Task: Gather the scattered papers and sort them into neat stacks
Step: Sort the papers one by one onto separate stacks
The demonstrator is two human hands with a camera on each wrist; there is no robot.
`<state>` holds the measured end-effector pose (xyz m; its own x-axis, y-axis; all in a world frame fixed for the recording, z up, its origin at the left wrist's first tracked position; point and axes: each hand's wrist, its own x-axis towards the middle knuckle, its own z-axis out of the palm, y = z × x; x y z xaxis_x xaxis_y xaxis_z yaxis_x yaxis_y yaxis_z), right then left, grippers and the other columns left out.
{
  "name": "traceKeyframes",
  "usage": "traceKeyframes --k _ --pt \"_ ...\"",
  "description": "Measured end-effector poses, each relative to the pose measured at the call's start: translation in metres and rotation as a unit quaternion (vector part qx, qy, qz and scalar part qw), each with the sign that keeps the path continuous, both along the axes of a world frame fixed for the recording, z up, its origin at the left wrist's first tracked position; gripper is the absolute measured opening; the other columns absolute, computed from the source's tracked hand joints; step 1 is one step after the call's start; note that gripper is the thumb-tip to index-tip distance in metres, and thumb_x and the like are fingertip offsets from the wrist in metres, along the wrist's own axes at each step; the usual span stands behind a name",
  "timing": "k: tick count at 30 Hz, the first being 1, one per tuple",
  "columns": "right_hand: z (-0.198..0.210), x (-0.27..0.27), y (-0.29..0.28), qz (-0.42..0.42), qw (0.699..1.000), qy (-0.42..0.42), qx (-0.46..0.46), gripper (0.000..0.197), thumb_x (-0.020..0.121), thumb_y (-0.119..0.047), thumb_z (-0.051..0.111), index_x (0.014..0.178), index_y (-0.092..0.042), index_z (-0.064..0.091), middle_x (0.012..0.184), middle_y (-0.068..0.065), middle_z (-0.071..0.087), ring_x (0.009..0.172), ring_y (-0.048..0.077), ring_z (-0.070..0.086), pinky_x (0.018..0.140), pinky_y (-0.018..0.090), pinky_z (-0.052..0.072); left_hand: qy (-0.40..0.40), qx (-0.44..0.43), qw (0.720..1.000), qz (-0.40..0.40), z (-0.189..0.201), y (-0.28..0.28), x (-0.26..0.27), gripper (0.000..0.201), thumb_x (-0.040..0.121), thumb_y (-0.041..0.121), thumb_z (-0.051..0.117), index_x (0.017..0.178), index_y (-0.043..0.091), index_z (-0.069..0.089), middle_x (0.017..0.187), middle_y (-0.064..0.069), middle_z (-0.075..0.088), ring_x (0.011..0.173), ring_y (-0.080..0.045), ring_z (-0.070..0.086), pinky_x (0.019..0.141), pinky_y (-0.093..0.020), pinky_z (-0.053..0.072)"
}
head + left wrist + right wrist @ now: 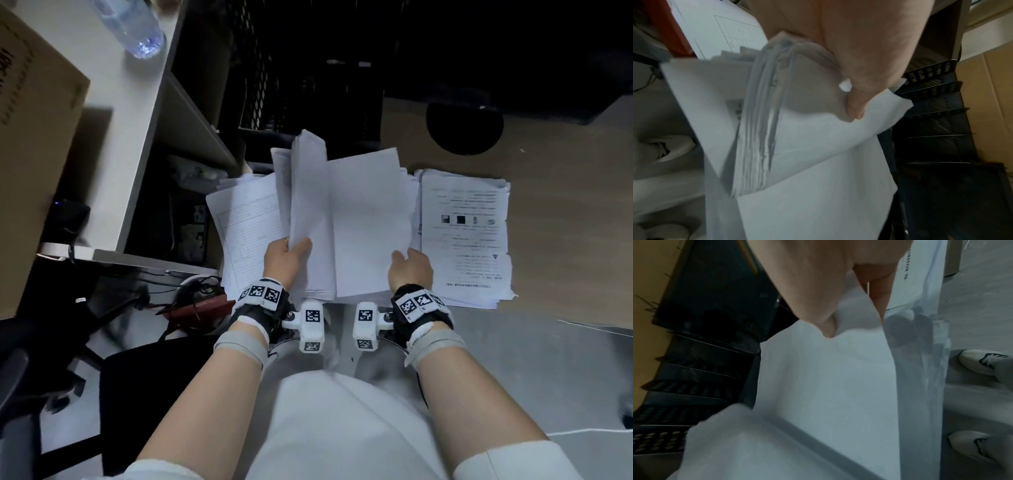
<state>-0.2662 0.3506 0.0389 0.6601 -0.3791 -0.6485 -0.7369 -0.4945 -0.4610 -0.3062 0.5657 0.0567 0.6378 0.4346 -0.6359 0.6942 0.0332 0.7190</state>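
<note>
Upper left: clear plastic bottle on a white desk, w/ a brown cardboard box beside it at the left edge. Behind, a black mesh file rack w/ slotted dividers, also seen in the left wrist view and right wrist view; to its right a tan wooden surface w/ a round black hole. Lower left: tangle of dark cables by a dark red object, plus a black chair seat on the grey floor; a pair of pale shoes shows in the right wrist view.
</note>
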Motion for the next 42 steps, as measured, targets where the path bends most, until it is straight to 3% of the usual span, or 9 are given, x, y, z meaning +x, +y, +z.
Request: traceKeyframes --k 7,10,12,16,23,29,34,39,42 --pt "-0.017 -0.004 0.005 -0.002 1.0 0.013 -0.002 0.055 0.097 -0.023 0.05 0.149 -0.014 0.034 0.149 0.011 0.045 0.129 0.034 0.05 0.102 0.039 0.041 -0.003 -0.005 0.999 0.039 -0.001 -0.001 -0.008 0.026 0.081 0.039 0.067 0.076 0.014 0.063 0.067 -0.004 0.054 0.063 -0.019 0.048 0.062 -0.034 0.04" --pt "-0.012 -0.003 0.013 0.053 0.991 -0.111 -0.044 0.08 0.082 -0.029 0.07 0.15 -0.019 0.03 0.155 0.007 0.035 0.142 0.027 0.033 0.113 0.044 0.032 -0.022 -0.011 0.999 0.026 0.0 -0.01 -0.008 0.032 0.083 0.045 0.065 0.081 0.013 0.061 0.069 -0.005 0.051 0.065 -0.018 0.047 0.063 -0.035 0.038" --pt "-0.001 0.002 0.017 0.155 0.968 -0.185 0.061 0.073 0.078 -0.033 0.076 0.143 -0.032 0.042 0.151 -0.006 0.041 0.139 0.016 0.036 0.115 0.043 0.032 -0.026 -0.016 0.999 0.018 0.001 -0.012 -0.006 0.036 0.086 0.045 0.063 0.081 0.009 0.061 0.07 -0.005 0.053 0.065 -0.018 0.05 0.064 -0.035 0.041" --pt "0.03 0.004 0.036 0.312 0.893 -0.065 0.317 0.082 0.074 -0.039 0.084 0.144 -0.046 0.041 0.16 -0.017 0.023 0.145 0.002 0.024 0.119 0.031 0.022 -0.037 -0.056 0.998 0.003 0.009 -0.018 0.005 0.035 0.103 0.043 0.05 0.089 0.014 0.065 0.075 0.0 0.068 0.07 -0.019 0.065 0.069 -0.033 0.052" --pt "0.043 0.005 0.038 0.341 0.886 -0.03 0.311 0.111 0.067 -0.038 0.09 0.154 -0.041 0.021 0.164 -0.014 0.0 0.148 0.002 0.01 0.12 0.026 0.013 -0.005 -0.164 0.982 0.091 0.021 -0.02 0.012 0.047 0.104 0.05 0.045 0.106 0.01 0.071 0.103 -0.014 0.076 0.097 -0.031 0.073 0.093 -0.044 0.058" --pt "0.048 0.0 0.038 0.322 0.888 -0.034 0.326 0.103 0.071 -0.036 0.087 0.154 -0.039 0.026 0.164 -0.014 0.005 0.147 0.002 0.016 0.117 0.024 0.019 -0.023 -0.177 0.982 0.068 0.027 -0.018 0.008 0.039 0.102 0.042 0.049 0.103 0.011 0.072 0.1 -0.012 0.078 0.097 -0.03 0.074 0.093 -0.046 0.057" --pt "0.048 -0.006 0.042 0.277 0.888 -0.051 0.363 0.065 0.087 -0.034 0.071 0.145 -0.042 0.043 0.164 -0.01 0.013 0.146 -0.002 0.017 0.112 0.021 0.017 -0.046 -0.168 0.984 0.044 0.035 -0.018 0.004 0.032 0.106 0.035 0.046 0.109 0.013 0.069 0.108 -0.007 0.075 0.104 -0.026 0.071 0.1 -0.042 0.052" --pt "0.042 -0.003 0.047 0.236 0.919 -0.092 0.303 0.012 0.094 -0.03 0.062 0.101 -0.022 0.068 0.152 -0.002 0.044 0.133 -0.004 0.04 0.112 0.026 0.03 -0.046 -0.161 0.985 0.03 0.034 -0.017 0.0 0.049 0.105 0.046 0.045 0.124 0.005 0.065 0.116 -0.008 0.073 0.108 -0.027 0.07 0.098 -0.039 0.052" --pt "0.046 -0.001 0.048 0.208 0.917 -0.09 0.329 0.02 0.096 -0.029 0.061 0.093 -0.009 0.061 0.147 0.006 0.05 0.135 0.002 0.042 0.112 0.025 0.031 -0.05 -0.165 0.985 0.028 0.033 -0.012 -0.003 0.057 0.098 0.055 0.052 0.117 0.004 0.067 0.108 -0.015 0.076 0.103 -0.033 0.072 0.099 -0.051 0.053"
